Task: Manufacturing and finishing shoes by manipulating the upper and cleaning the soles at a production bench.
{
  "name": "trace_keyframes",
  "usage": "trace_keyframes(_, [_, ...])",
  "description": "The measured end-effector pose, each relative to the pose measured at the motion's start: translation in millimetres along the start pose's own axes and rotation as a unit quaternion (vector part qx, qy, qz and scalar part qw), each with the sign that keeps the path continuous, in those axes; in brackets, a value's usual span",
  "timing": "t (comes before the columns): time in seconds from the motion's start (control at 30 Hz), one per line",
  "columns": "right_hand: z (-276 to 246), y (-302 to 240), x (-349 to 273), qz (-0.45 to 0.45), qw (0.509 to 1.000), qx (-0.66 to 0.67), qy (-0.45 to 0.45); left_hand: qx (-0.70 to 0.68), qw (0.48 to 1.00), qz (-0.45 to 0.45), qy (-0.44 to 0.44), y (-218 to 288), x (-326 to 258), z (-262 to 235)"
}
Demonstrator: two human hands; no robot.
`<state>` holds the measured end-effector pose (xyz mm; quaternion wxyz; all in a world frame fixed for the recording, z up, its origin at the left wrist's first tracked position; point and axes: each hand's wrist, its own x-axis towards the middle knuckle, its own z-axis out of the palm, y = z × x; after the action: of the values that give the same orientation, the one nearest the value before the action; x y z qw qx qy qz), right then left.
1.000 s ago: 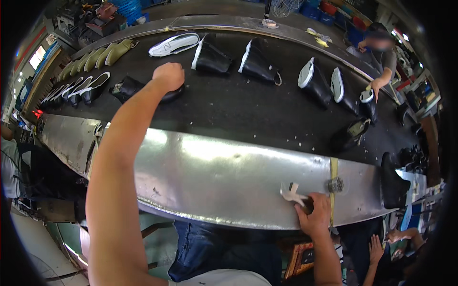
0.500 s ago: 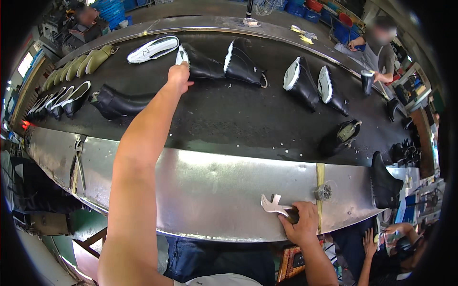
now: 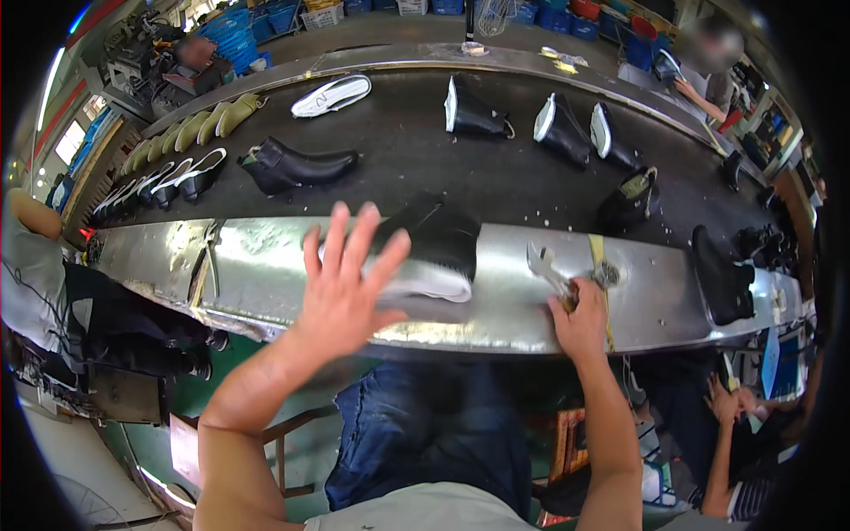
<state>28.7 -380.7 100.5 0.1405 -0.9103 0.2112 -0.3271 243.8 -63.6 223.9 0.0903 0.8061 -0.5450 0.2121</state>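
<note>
My left hand (image 3: 341,288) is open, its fingers spread beside a black boot (image 3: 434,232) that lies on its side across the metal ledge (image 3: 513,327). The boot's white underside faces me and looks smeared by motion. The fingers overlap its left end, and I cannot tell whether they touch it. In my right hand (image 3: 582,320) is a pair of silver lasting pincers (image 3: 547,264), gripped by the handles, jaws pointing away from me. Close to that hand, a small clear cup (image 3: 607,273) stands near a yellow strap (image 3: 596,246).
Black boots (image 3: 478,112) with white undersides lie on the dark belt (image 3: 398,173), beside a white-soled shoe (image 3: 332,96) and a dark ankle boot (image 3: 301,166). Olive shoes (image 3: 212,121) line the far left. An upright black boot (image 3: 722,279) stands at right. Co-workers are nearby.
My left hand has drawn back from the far boots, and one black boot now lies on the ledge before me. The fingers have spread. The pincers remain in my right hand.
</note>
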Motion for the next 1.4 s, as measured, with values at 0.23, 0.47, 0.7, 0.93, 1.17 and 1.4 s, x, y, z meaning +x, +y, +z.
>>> trace_keyframes(0.23, [4.7, -4.5, 0.4, -0.021, 0.999, -0.023, 0.011, -0.133, 0.931, -0.067, -0.333, -29.1, 21.8, -0.6])
trace_keyframes(0.47, [-48.9, -78.9, -93.0, 0.087, 0.977, 0.195, -0.012, -0.555, 0.781, -0.261, -0.114, 35.6, -117.1, 31.0])
trace_keyframes(0.7, [-35.9, -147.0, -223.7, 0.294, 0.757, 0.507, -0.288, -0.731, 0.653, -0.195, -0.031, 194.5, -278.2, 60.1])
trace_keyframes(0.93, [-9.0, -151.2, -268.4, 0.206, 0.829, 0.39, -0.343, -0.608, 0.762, -0.22, -0.037, 183.8, -268.9, 70.5])
trace_keyframes(1.17, [-20.3, -142.0, -259.7, 0.114, 0.834, 0.368, -0.395, -0.72, 0.66, -0.206, -0.057, 170.6, -265.8, 72.4])
trace_keyframes(1.4, [-45.9, -120.2, -261.7, 0.202, 0.813, 0.344, -0.423, -0.729, 0.638, -0.217, -0.126, 168.1, -247.9, 107.6])
